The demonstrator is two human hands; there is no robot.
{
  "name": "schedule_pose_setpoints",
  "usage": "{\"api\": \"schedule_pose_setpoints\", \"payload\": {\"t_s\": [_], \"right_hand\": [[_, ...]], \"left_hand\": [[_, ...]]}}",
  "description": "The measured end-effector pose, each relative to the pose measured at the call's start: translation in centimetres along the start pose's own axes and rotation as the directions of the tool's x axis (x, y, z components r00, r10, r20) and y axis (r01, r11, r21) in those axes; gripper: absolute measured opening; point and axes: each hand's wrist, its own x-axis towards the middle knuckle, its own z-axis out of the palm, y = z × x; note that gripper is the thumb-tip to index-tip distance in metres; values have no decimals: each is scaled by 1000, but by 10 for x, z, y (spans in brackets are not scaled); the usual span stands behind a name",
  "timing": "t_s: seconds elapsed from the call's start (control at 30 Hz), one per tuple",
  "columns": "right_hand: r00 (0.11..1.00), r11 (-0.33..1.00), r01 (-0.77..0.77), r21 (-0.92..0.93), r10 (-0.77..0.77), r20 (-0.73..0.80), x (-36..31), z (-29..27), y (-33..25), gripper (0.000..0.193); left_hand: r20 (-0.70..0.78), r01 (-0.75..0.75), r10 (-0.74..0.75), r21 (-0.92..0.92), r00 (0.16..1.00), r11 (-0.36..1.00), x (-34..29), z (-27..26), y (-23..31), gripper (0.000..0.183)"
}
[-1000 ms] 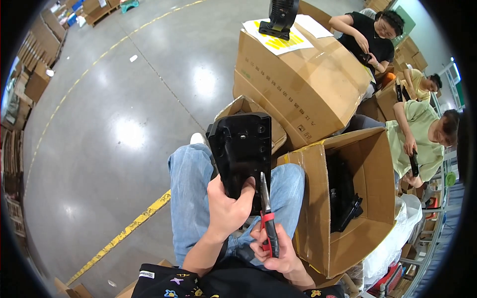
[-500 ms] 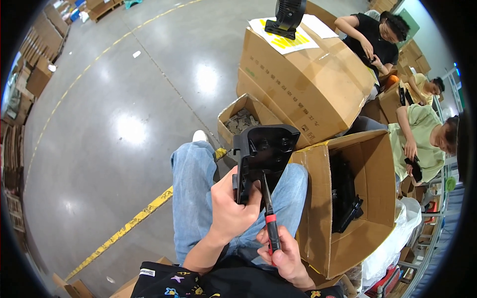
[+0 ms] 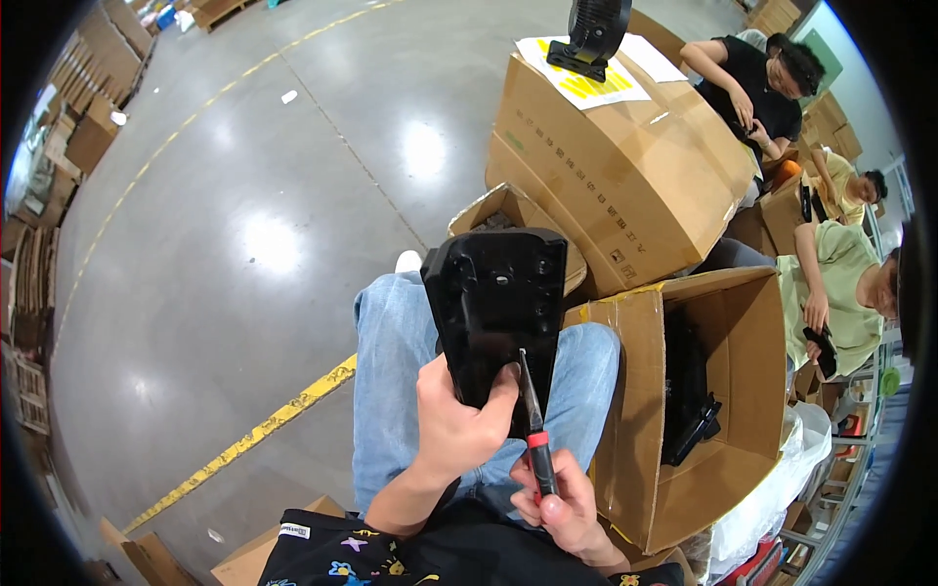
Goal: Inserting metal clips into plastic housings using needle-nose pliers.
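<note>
A flat black plastic part (image 3: 496,313) stands over the person's lap, above the blue-jeaned knees, its broad face turned toward the camera. The left hand (image 3: 459,420) grips its near lower edge, fingers curled closed around the left side and the thumb pressed on the front face. Just right of that thumb, the metal tip of a screwdriver (image 3: 534,439) (black shaft, red-and-black handle) touches the lower part of the panel. The right hand (image 3: 559,503) holds the handle from below, fingers wrapped shut around it, nearer the body than the left hand. To the right stands an open cardboard box (image 3: 743,332) with more black parts (image 3: 689,391) inside; farther off sits a large closed carton (image 3: 625,176) with a black fan (image 3: 596,34) on top.
</note>
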Motion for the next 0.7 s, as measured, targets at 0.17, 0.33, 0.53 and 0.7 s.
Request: {"api": "schedule_pose_setpoints", "payload": {"t_s": [0.17, 0.33, 0.53, 0.7], "right_hand": [[990, 872, -114, 475, 142, -22, 5, 14, -30, 50], [971, 769, -232, 595, 146, 190, 16, -2, -10, 59], [924, 455, -375, 808, 113, 365, 18, 4, -21, 52], [918, 418, -385, 823, 86, 386, 11, -1, -17, 55]], "left_hand": [[-85, -112, 116, 53, 990, 992, 0, -1, -7, 11], [-65, -111, 115, 58, 991, 992, -5, 2, -6, 9], [-60, -211, 220, 131, 974, 969, 2, -4, -5, 8], [-93, -234, 247, 129, 965, 964, 3, -2, -7, 11]]}}
